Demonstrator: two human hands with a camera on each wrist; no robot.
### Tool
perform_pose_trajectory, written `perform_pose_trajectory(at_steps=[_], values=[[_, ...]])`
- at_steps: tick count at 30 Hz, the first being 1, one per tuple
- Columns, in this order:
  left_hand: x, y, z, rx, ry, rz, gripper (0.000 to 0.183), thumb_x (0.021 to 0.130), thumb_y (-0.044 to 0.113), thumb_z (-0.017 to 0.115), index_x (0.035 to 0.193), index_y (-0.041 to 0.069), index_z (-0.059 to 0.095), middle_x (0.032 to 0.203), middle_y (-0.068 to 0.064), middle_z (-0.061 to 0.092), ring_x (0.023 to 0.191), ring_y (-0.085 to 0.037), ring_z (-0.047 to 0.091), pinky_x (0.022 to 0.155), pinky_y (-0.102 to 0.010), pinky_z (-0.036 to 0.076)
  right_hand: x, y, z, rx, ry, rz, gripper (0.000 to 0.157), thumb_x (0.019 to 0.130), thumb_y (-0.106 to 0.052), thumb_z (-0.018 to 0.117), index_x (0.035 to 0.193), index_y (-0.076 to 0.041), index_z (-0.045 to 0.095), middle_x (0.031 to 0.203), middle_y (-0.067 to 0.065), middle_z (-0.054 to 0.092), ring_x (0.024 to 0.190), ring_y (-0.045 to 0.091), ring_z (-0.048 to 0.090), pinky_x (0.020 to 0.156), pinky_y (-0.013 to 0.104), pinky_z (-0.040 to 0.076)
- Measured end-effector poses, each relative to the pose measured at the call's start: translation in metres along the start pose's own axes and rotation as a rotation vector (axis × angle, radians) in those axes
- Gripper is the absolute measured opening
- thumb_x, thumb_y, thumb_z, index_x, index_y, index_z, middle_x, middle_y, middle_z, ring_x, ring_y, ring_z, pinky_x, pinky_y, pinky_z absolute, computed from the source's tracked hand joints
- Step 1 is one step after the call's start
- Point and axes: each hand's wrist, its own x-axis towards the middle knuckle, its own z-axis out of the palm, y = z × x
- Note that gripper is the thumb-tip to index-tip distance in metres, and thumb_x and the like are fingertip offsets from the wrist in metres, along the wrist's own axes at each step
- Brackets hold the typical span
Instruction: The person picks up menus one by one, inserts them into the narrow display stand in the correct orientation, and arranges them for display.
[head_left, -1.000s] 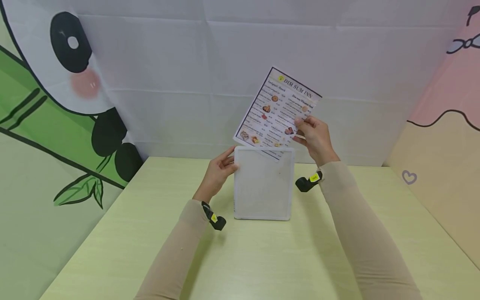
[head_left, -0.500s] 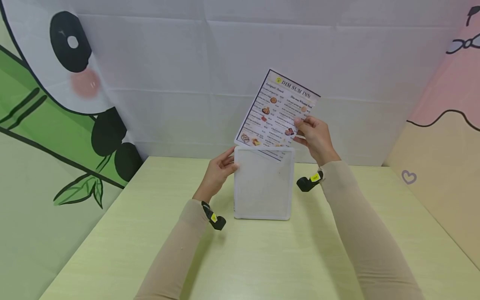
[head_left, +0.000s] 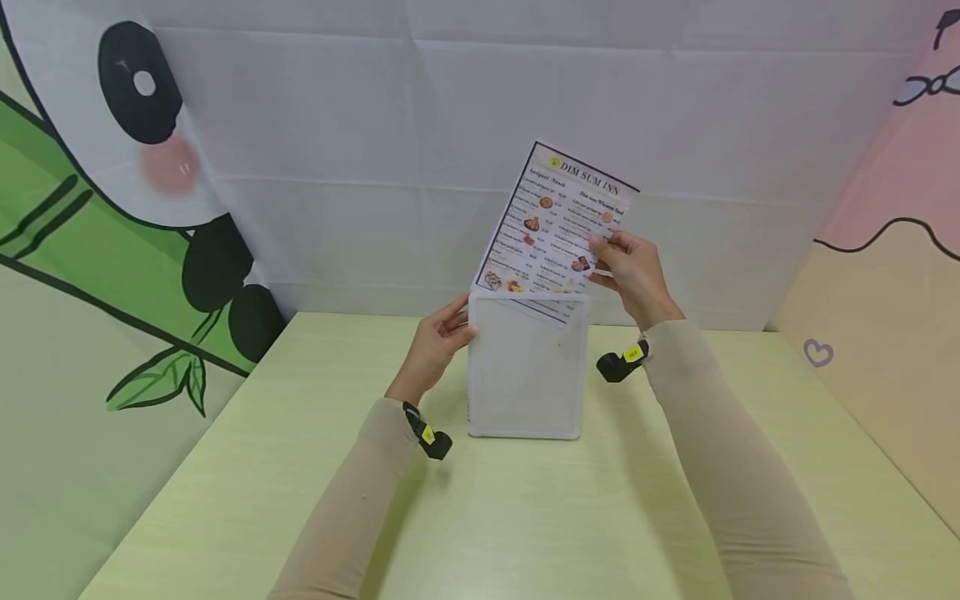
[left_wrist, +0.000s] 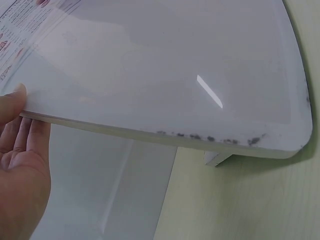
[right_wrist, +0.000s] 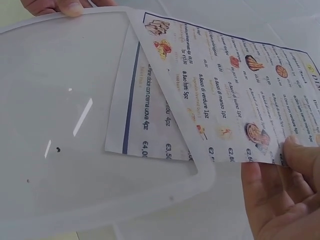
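A white-framed sign holder [head_left: 528, 375] with a clear front stands on the table, tilted back. My left hand [head_left: 433, 343] grips its upper left edge, thumb in front and fingers behind, as the left wrist view [left_wrist: 22, 150] shows. In my right hand [head_left: 633, 279] a printed dim sum menu [head_left: 555, 225] is pinched at its right edge, thumb on the printed face. The menu leans to the right, and its lower corner sits behind the holder's clear front, below the top rim. In the right wrist view the menu [right_wrist: 220, 85] crosses that rim at an angle.
The pale wood-look table [head_left: 480, 517] reaches back to a white cloth backdrop [head_left: 420, 150]. Cartoon-printed panels [head_left: 150, 308] flank it on both sides. A small support foot [left_wrist: 216, 158] shows beneath the holder's lower edge, and dark smudges mark its side.
The menu has turned slightly toward upright, its left side sinking down to the holder's top rim. My right hand has shifted very slightly right; my left hand and the holder stay put.
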Motion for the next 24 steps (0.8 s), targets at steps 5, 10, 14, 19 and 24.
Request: perform_pose_trajectory(at_steps=[5, 10, 14, 19, 24], values=[[-0.0001, 0.0, -0.0001, -0.004, -0.007, 0.013, 0.059, 0.084, -0.001, 0.06, 0.138, 0.017, 0.04, 0.13, -0.013, 0.05, 0.109, -0.021, 0.056, 0.087, -0.026, 0.047, -0.0008, -0.001, -0.0015, -0.021, -0.005, -0.007, 0.035, 0.085, -0.026, 0.061, 0.116, -0.01, 0.058, 0.106, 0.005, 0.063, 0.09, 0.021, 0.06, 0.073, 0.026, 0.052], [-0.0002, 0.001, 0.0005, -0.017, -0.007, 0.022, 0.06, 0.084, -0.002, 0.06, 0.138, 0.016, 0.04, 0.13, -0.014, 0.05, 0.109, -0.022, 0.056, 0.086, -0.025, 0.047, -0.0005, -0.0009, -0.0011, -0.031, -0.005, 0.0, 0.035, 0.086, -0.025, 0.06, 0.117, -0.01, 0.058, 0.109, 0.006, 0.062, 0.094, 0.023, 0.059, 0.081, 0.031, 0.05], [-0.0008, 0.0013, 0.0008, -0.019, -0.007, 0.016, 0.06, 0.084, -0.002, 0.059, 0.138, 0.016, 0.04, 0.13, -0.014, 0.05, 0.109, -0.021, 0.056, 0.085, -0.024, 0.047, 0.0002, -0.0001, -0.0009, -0.048, -0.008, 0.006, 0.036, 0.086, -0.026, 0.06, 0.119, -0.011, 0.057, 0.111, 0.005, 0.061, 0.098, 0.026, 0.057, 0.086, 0.034, 0.048], [-0.0008, 0.001, 0.0011, -0.022, -0.007, 0.013, 0.06, 0.084, -0.002, 0.059, 0.138, 0.016, 0.04, 0.131, -0.013, 0.05, 0.109, -0.02, 0.056, 0.086, -0.024, 0.047, 0.0004, 0.0006, -0.0017, -0.067, -0.01, 0.004, 0.038, 0.085, -0.027, 0.061, 0.12, -0.011, 0.057, 0.11, 0.006, 0.061, 0.097, 0.025, 0.058, 0.081, 0.03, 0.05], [0.0003, 0.0016, 0.0027, -0.017, -0.001, 0.016, 0.06, 0.084, -0.001, 0.059, 0.138, 0.016, 0.04, 0.13, -0.013, 0.05, 0.108, -0.02, 0.056, 0.085, -0.024, 0.047, 0.0026, -0.0002, -0.0034, -0.068, -0.021, 0.001, 0.039, 0.084, -0.027, 0.061, 0.12, -0.011, 0.057, 0.11, 0.006, 0.061, 0.094, 0.023, 0.06, 0.076, 0.027, 0.052]])
